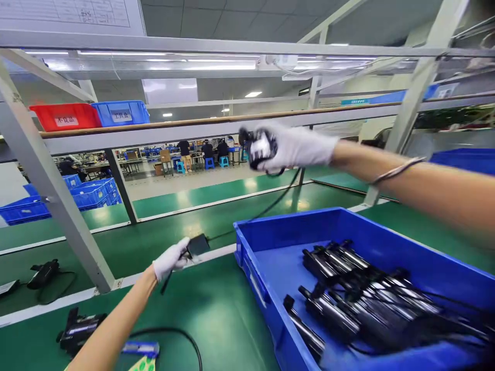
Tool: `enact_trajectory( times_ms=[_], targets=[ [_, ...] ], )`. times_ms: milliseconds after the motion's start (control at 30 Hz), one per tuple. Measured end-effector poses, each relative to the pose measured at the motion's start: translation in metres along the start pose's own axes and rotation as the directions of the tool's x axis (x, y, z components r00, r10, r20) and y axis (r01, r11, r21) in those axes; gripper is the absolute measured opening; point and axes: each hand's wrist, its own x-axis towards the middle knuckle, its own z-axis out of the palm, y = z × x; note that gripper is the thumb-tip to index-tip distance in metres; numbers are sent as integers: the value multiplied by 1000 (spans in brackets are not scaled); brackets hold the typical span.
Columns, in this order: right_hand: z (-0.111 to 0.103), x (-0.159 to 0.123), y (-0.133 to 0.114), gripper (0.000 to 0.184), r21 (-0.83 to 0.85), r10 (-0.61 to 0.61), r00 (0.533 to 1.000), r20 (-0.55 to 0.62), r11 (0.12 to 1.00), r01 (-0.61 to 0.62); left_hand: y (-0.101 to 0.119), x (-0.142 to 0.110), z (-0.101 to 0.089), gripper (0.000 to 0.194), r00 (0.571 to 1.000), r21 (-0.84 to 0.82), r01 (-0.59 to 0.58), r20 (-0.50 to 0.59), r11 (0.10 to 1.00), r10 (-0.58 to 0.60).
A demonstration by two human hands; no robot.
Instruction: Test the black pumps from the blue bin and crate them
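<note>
Both closed, right hand (pixel 292 147) on device (pixel 258 148), left hand (pixel 172 259) on box (pixel 198 245)

glossy black plastic-looking cylinders (pixel 336 314); smooth blue plastic bin (pixel 251 278).

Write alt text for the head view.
Two gloved hands over a green workbench: the right raises a blurred black device, the left holds a flat black piece. A blue bin of black cylindrical units sits at right.
</note>
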Motion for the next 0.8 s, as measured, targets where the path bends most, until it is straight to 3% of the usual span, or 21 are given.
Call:
enact_trajectory(
  times_ms=[67, 133, 233, 300, 367, 433, 533, 633, 700, 767, 800],
  targets=[
    [61, 19, 52, 37, -181, -46, 979, 197, 980, 82, -9, 53, -43, 71, 988, 78, 104, -122, 992, -94],
    [122, 38, 96, 31, -312, -23, 919, 394, 937, 157, -21, 102, -66, 54, 958, 164, 217, -226, 962, -178],
    [204, 59, 141, 30, -405, 50, 778, 626, 874, 269, -46, 159, -72, 36, 895, 310, 370, -373, 876, -246],
    [248, 63, 159, 31, -418, 99, 675, 731, 847, 328, -63, 184, -69, 34, 858, 414, 435, -462, 800, -227],
    [280, 61, 169, 30, -419, 153, 581, 799, 835, 357, -77, 199, -67, 34, 832, 517, 471, -530, 715, -164],
    [296, 58, 173, 30, -428, 210, 512, 833, 831, 356, -84, 205, -67, 36, 806, 596, 505, -585, 625, -93],
    [283, 58, 170, 30, -466, 268, 496, 826, 821, 331, -83, 201, -70, 38, 766, 661, 547, -643, 514, 11],
    [228, 44, 166, 34, -503, 268, 573, 775, 809, 303, -72, 188, -71, 45, 770, 716, 508, -627, 479, 120],
    [182, 11, 162, 36, -509, 254, 609, 752, 810, 290, -59, 177, -67, 55, 775, 731, 452, -605, 512, 180],
    [144, -43, 158, 36, -484, 259, 565, 784, 825, 292, -39, 167, -56, 64, 769, 717, 390, -598, 578, 223],
    [132, -74, 156, 36, -453, 265, 505, 822, 841, 296, -27, 161, -47, 67, 767, 704, 350, -593, 618, 242]
  ],
)
